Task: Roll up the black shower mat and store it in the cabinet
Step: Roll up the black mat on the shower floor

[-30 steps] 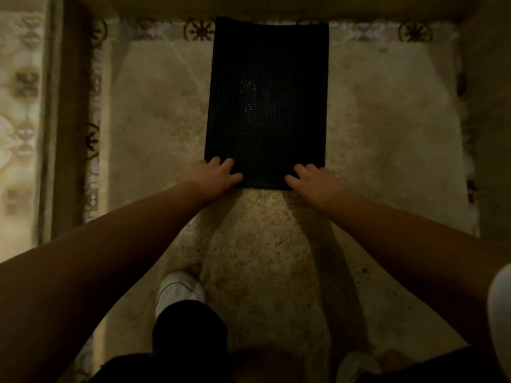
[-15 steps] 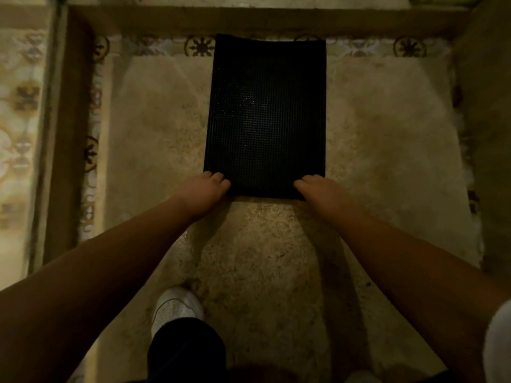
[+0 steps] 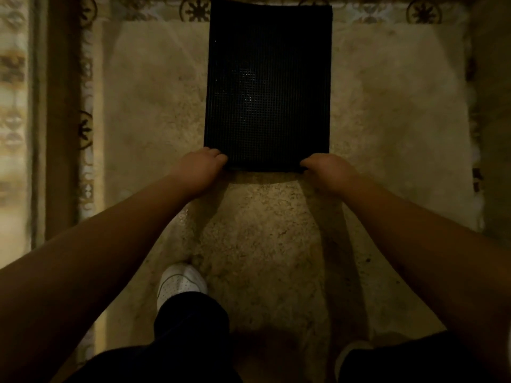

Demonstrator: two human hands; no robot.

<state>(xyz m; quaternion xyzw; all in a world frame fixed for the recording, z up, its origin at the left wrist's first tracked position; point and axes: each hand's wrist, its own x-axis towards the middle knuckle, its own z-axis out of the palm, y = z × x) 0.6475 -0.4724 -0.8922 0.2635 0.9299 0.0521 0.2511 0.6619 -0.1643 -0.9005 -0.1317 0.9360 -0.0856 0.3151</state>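
The black shower mat (image 3: 268, 87) lies flat on the pale stone floor (image 3: 262, 244), a long rectangle running from the middle of the view up to 12 o'clock, where its far edge reaches a band of patterned tiles (image 3: 196, 11). Its surface shows a fine grid texture with a few faint glints near the middle. No brand, label or writing can be read on it or anywhere else in the dim light.

Both hands are at the mat's near edge. The left hand (image 3: 200, 171) is clenched around the near left corner, fingers curled over the edge onto the top of the mat. The right hand (image 3: 329, 172) grips the near right corner the same way, fingers folded over the rim. Between the two hands the near edge looks slightly raised off the floor, with a shadow under it, though whether a first turn of the roll has formed cannot be told.

Both bare forearms reach in from 7 and 4 o'clock. At 6 o'clock a white shoe (image 3: 181, 283) stands on the floor below dark trouser legs (image 3: 190, 319); a second shoe at 5 o'clock is mostly hidden. A patterned tile border (image 3: 85, 128) runs along 9 o'clock.
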